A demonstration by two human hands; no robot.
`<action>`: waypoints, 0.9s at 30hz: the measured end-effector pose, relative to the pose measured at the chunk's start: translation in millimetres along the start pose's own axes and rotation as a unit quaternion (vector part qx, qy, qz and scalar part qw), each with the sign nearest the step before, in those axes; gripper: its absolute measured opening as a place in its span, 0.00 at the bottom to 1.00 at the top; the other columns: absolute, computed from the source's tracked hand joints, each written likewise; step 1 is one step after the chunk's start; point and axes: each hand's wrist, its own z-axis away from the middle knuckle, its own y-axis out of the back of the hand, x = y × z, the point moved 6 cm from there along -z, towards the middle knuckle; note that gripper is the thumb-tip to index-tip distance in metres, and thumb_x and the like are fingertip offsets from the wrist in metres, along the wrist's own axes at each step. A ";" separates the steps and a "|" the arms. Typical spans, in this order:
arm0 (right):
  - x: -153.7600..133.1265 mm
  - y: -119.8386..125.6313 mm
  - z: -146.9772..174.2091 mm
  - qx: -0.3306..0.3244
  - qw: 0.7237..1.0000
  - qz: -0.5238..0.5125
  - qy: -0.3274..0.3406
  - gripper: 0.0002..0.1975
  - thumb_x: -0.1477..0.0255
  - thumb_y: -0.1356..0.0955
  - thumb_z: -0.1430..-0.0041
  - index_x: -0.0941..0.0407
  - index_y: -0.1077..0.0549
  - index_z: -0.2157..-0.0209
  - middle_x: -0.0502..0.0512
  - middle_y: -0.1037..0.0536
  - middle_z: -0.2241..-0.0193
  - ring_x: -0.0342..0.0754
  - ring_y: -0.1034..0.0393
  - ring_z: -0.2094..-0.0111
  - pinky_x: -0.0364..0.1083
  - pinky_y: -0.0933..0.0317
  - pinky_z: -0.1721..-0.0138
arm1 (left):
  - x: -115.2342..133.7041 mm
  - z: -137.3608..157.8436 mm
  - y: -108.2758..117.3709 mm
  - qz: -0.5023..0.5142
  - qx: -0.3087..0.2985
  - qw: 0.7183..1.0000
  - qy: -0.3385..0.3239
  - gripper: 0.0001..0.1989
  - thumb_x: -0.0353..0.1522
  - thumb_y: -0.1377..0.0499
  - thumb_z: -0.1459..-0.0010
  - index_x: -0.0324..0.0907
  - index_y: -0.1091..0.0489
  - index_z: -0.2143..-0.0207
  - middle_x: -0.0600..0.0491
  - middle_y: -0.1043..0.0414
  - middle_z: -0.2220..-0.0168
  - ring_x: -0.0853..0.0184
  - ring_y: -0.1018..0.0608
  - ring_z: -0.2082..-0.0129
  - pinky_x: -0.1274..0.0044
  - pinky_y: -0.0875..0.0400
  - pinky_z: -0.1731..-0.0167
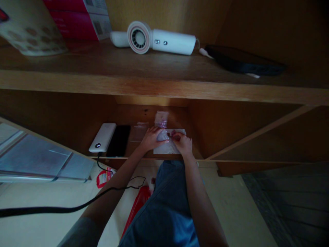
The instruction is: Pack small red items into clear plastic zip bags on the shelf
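Observation:
My left hand (151,138) rests on a clear plastic bag (167,146) lying on the wooden desk surface (138,151). My right hand (183,141) pinches small pink bits (173,133) at the top of that bag. A second small clear bag with pink beads (161,120) stands just behind my hands. Another flat clear bag (138,132) lies to the left of my left hand. The scene is dim, so the fingers' grip is hard to make out.
A white power bank (102,137) and a black phone (118,140) lie to the left, with a black cable (64,208) trailing down. The shelf (154,85) above holds a white hair dryer (154,40), a red box (74,17) and a dark flat object (244,61).

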 end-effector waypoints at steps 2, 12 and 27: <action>0.1 -0.1 0.0 0.000 1.000 0.001 0.001 0.08 0.65 0.34 0.46 0.49 0.25 0.65 0.50 0.21 0.66 0.49 0.28 0.63 0.50 0.45 0.55 | 0.2 0.1 0.4 -0.003 0.001 1.000 0.001 0.28 0.51 0.44 0.51 0.44 0.36 0.53 0.49 0.31 0.56 0.58 0.30 0.54 0.66 0.38 0.52; -0.3 0.0 0.4 0.004 1.000 -0.010 0.005 0.09 0.65 0.34 0.48 0.48 0.26 0.63 0.49 0.21 0.66 0.50 0.28 0.62 0.50 0.44 0.55 | 0.3 0.6 1.2 -0.003 -0.001 1.000 0.008 0.28 0.51 0.44 0.51 0.45 0.36 0.52 0.49 0.31 0.56 0.58 0.31 0.54 0.65 0.38 0.53; 1.1 -0.3 -1.0 0.017 0.998 -0.057 0.014 0.08 0.66 0.35 0.46 0.49 0.25 0.66 0.49 0.21 0.69 0.48 0.28 0.64 0.48 0.41 0.58 | 0.1 0.8 0.9 0.004 0.005 1.000 0.005 0.27 0.50 0.43 0.51 0.45 0.35 0.53 0.49 0.31 0.56 0.58 0.31 0.54 0.65 0.38 0.53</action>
